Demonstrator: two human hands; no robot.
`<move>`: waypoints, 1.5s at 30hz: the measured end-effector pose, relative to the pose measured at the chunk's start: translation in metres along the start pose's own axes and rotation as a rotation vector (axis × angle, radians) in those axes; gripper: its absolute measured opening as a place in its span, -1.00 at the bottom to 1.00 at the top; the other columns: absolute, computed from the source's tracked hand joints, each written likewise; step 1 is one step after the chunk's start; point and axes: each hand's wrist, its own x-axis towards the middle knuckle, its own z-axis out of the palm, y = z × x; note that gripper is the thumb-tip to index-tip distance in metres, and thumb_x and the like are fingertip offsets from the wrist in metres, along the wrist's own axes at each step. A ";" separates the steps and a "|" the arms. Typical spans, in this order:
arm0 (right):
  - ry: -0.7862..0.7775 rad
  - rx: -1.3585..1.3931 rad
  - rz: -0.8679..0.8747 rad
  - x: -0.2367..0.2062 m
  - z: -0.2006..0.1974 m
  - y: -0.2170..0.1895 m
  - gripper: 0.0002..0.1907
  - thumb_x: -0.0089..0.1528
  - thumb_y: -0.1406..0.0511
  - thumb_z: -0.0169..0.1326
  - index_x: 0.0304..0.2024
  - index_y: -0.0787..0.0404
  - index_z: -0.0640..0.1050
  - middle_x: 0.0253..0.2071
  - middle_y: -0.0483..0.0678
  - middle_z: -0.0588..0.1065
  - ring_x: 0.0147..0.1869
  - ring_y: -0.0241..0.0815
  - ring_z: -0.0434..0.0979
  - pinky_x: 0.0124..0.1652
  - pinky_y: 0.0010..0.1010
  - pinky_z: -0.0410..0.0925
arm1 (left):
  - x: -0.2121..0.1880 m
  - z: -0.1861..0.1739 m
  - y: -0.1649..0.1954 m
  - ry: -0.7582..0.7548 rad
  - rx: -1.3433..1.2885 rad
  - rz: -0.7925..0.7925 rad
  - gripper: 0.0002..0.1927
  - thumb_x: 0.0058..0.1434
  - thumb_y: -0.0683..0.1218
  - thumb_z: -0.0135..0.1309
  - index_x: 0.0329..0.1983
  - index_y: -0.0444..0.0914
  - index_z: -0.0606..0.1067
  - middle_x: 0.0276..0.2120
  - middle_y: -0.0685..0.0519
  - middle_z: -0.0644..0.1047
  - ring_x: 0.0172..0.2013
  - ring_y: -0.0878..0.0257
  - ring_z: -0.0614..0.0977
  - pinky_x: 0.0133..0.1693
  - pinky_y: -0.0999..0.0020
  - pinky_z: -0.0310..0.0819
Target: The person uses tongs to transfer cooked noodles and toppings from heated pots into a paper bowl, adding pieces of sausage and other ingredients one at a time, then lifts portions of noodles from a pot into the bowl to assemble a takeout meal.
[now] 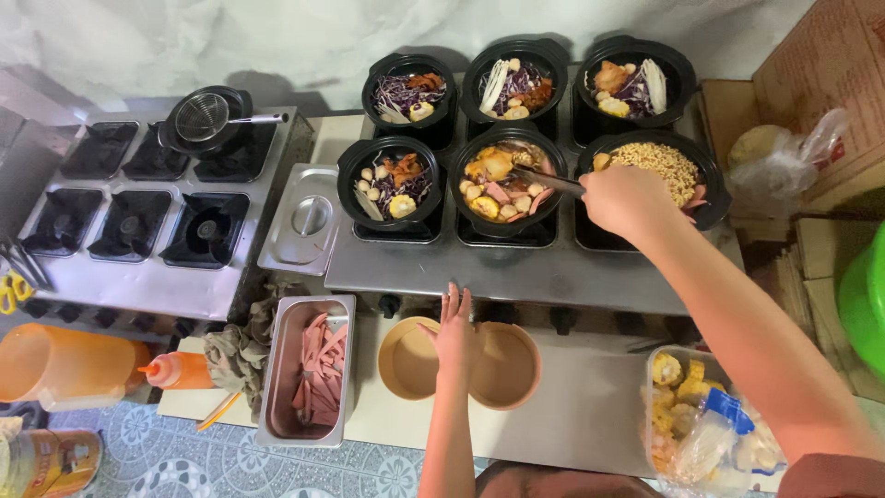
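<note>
Black pot (502, 189) of corn and sausage slices under right hand (622, 198)'s tongs (546, 179).

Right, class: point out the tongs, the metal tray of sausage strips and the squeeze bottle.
tongs (546, 179), head view, on the metal arms.
metal tray of sausage strips (279, 369), head view, on its left wall.
squeeze bottle (187, 371), head view, on its orange body.

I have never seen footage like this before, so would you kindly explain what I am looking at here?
There is no machine: this single picture comes from a camera on a person's head, looking down at their bare hands. The right hand holds tongs in a black pot of food, one of six on a steel cooker. The left hand rests across two tan bowls. Nearby are a metal tray of sausage strips, a tub of corn pieces and an orange squeeze bottle.
</note>
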 end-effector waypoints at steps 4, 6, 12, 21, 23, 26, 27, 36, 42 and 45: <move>0.072 -0.017 0.014 0.010 0.013 0.003 -0.73 0.33 0.16 0.01 -0.03 0.11 0.61 -0.25 0.12 0.61 -0.14 0.18 0.66 -0.16 0.00 0.50 | -0.001 -0.002 0.000 -0.006 0.000 0.002 -0.15 0.13 -0.12 0.18 0.50 0.01 0.15 0.55 0.20 -0.04 0.51 0.22 0.02 0.28 -0.66 -0.37; 0.095 -0.005 0.022 0.018 0.023 0.000 -0.72 0.34 0.16 0.02 -0.03 0.13 0.60 -0.24 0.15 0.61 -0.14 0.19 0.66 -0.16 0.00 0.50 | 0.000 -0.003 0.001 -0.004 -0.001 0.002 -0.16 0.14 -0.11 0.18 0.49 0.01 0.15 0.55 0.20 -0.05 0.51 0.22 0.02 0.28 -0.66 -0.37; 0.063 0.107 0.025 0.024 0.040 -0.007 -0.68 0.31 0.15 0.04 0.06 0.06 0.57 -0.27 0.16 0.62 -0.13 0.21 0.64 -0.16 0.04 0.48 | 0.000 -0.003 0.001 0.013 -0.002 0.010 -0.18 0.15 -0.11 0.15 0.49 0.01 0.17 0.55 0.20 -0.03 0.51 0.22 0.04 0.28 -0.66 -0.36; -0.061 0.020 0.049 0.014 0.017 0.001 -0.64 0.33 0.10 0.04 0.13 0.00 0.57 -0.18 0.09 0.63 -0.04 0.17 0.64 -0.04 0.01 0.47 | -0.001 -0.002 0.000 -0.002 -0.024 0.005 -0.22 0.17 -0.09 0.13 0.48 0.03 0.18 0.55 0.22 -0.03 0.50 0.22 0.04 0.29 -0.64 -0.39; -0.114 0.047 0.067 0.015 0.013 0.001 -0.61 0.30 0.10 0.06 0.17 -0.06 0.55 -0.12 0.12 0.60 0.00 0.19 0.61 -0.02 0.04 0.44 | -0.001 -0.003 0.001 0.011 -0.024 0.010 -0.22 0.18 -0.11 0.13 0.48 0.03 0.19 0.55 0.20 -0.03 0.50 0.21 0.03 0.28 -0.64 -0.39; -0.047 0.025 0.040 0.010 0.002 0.010 -0.60 0.31 0.10 0.05 0.18 -0.05 0.56 -0.10 0.07 0.63 -0.01 0.13 0.64 -0.01 -0.02 0.48 | -0.001 -0.003 0.001 -0.004 -0.017 -0.007 -0.20 0.15 -0.10 0.16 0.48 0.05 0.18 0.55 0.22 -0.02 0.50 0.24 0.04 0.29 -0.63 -0.38; -0.030 0.024 0.039 0.007 -0.001 0.012 -0.60 0.30 0.11 0.06 0.18 -0.05 0.57 -0.10 0.07 0.63 -0.01 0.12 0.64 -0.01 -0.02 0.48 | -0.001 -0.002 0.001 -0.002 -0.023 -0.008 -0.20 0.15 -0.11 0.15 0.48 0.04 0.18 0.55 0.22 -0.02 0.50 0.24 0.04 0.29 -0.63 -0.38; -0.022 -0.011 -0.015 -0.046 -0.039 -0.018 -0.68 0.32 0.11 0.02 0.09 -0.11 0.60 -0.25 0.03 0.64 -0.13 0.10 0.66 -0.14 -0.01 0.49 | 0.000 0.004 -0.002 0.002 -0.062 -0.007 -0.19 0.17 -0.14 0.13 0.49 0.05 0.17 0.55 0.23 -0.02 0.51 0.25 0.03 0.31 -0.60 -0.46; 0.014 -0.010 -0.052 -0.042 -0.020 -0.038 -0.68 0.31 0.14 0.02 0.09 -0.07 0.59 -0.33 0.07 0.62 -0.19 0.13 0.66 -0.20 0.00 0.49 | 0.001 0.005 -0.003 -0.008 -0.041 -0.018 -0.21 0.21 -0.09 0.14 0.50 0.07 0.15 0.55 0.25 -0.05 0.51 0.25 0.01 0.31 -0.60 -0.44; 0.017 0.054 -0.028 -0.034 -0.005 -0.040 -0.67 0.32 0.14 0.00 0.11 -0.03 0.56 -0.35 0.08 0.61 -0.23 0.16 0.66 -0.25 0.01 0.49 | 0.001 0.008 -0.004 0.006 -0.043 -0.001 -0.21 0.22 -0.09 0.14 0.50 0.06 0.15 0.55 0.24 -0.05 0.52 0.24 0.01 0.31 -0.60 -0.42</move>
